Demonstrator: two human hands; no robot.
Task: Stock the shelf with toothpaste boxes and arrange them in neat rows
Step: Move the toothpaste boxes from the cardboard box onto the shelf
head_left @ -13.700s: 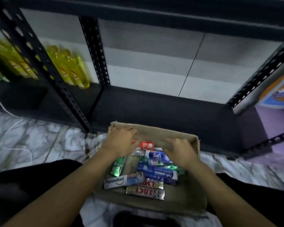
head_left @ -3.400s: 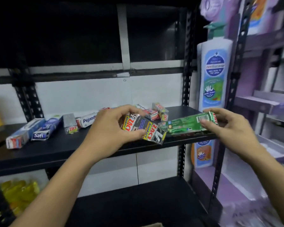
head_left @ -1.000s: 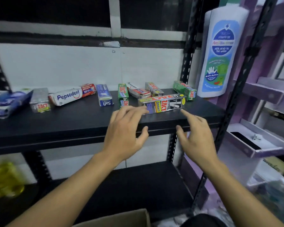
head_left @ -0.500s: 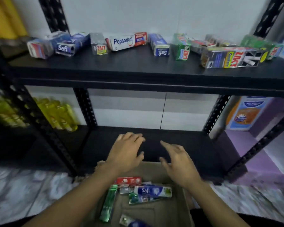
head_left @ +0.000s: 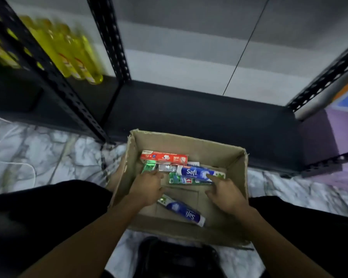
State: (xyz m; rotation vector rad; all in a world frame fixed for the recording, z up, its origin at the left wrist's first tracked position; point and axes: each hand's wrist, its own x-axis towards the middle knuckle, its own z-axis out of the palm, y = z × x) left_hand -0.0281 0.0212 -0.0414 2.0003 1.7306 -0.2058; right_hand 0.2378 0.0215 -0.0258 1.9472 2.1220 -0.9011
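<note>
An open cardboard carton (head_left: pixel 191 146) stands on the floor in front of the black shelf unit. Inside lie several toothpaste boxes: a red one (head_left: pixel 164 158) at the back, a blue Safi box (head_left: pixel 197 173) on the right, a green box (head_left: pixel 178 180) under it, a small green box (head_left: pixel 149 167) at the left and another blue Safi box (head_left: pixel 181 210) near the front. My left hand (head_left: pixel 147 187) reaches into the carton, fingertips beside the small green box. My right hand (head_left: pixel 225 191) has its index finger touching the blue Safi box. Neither hand holds anything.
The bottom shelf board (head_left: pixel 199 109) of the black rack lies bare behind the carton. Yellow bottles (head_left: pixel 68 55) stand on the neighbouring rack at the left. A white cable (head_left: pixel 12 149) runs over the marble floor. A purple display (head_left: pixel 342 117) is at the right.
My view has tipped down from the stocked upper shelf to the carton. Both hands have dropped from above the carton's rim into it, onto the boxes.
</note>
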